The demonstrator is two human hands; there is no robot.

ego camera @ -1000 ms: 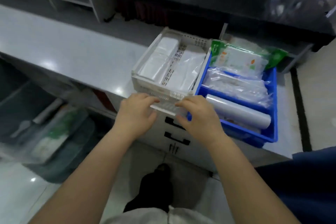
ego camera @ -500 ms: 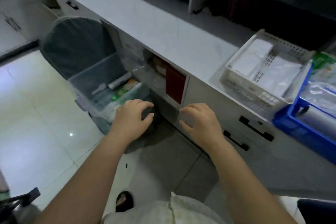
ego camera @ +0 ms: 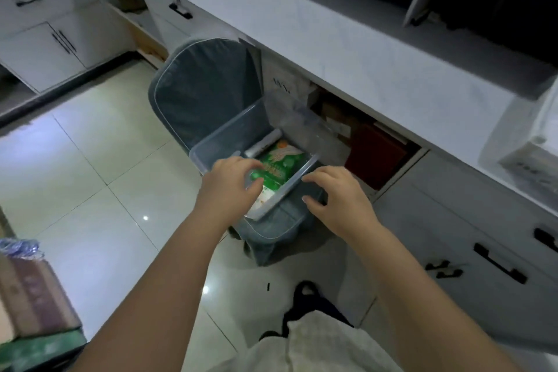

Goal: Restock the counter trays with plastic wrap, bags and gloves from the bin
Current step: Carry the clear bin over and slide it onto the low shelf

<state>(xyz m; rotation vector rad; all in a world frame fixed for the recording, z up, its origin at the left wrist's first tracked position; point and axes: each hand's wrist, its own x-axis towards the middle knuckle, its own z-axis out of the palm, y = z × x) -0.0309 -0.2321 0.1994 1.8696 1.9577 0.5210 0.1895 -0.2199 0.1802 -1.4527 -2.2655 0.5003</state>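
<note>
A clear plastic bin [ego camera: 229, 127] sits on the seat of a grey chair [ego camera: 205, 84] beside the counter. Inside it lie a green printed packet [ego camera: 280, 166] and, behind that, a white roll of plastic wrap [ego camera: 262, 143]. My left hand [ego camera: 232, 181] hovers over the bin's near left corner, fingers spread and loosely bent above the packet, holding nothing. My right hand [ego camera: 338, 199] hangs just outside the bin's near right rim, fingers relaxed and empty. A corner of the white counter tray [ego camera: 531, 160] shows at the far right edge.
The white counter [ego camera: 332, 39] runs diagonally above the bin, with drawers with black handles [ego camera: 498, 263] below it and an open shelf holding a dark red box [ego camera: 377, 154]. Stacked boxes [ego camera: 33, 296] stand at the lower left. My foot [ego camera: 305, 290] is on the tiled floor.
The view swung left and down from the counter trays to the bin on the chair. Both hands left the white tray's front edge and now hover at the bin.
</note>
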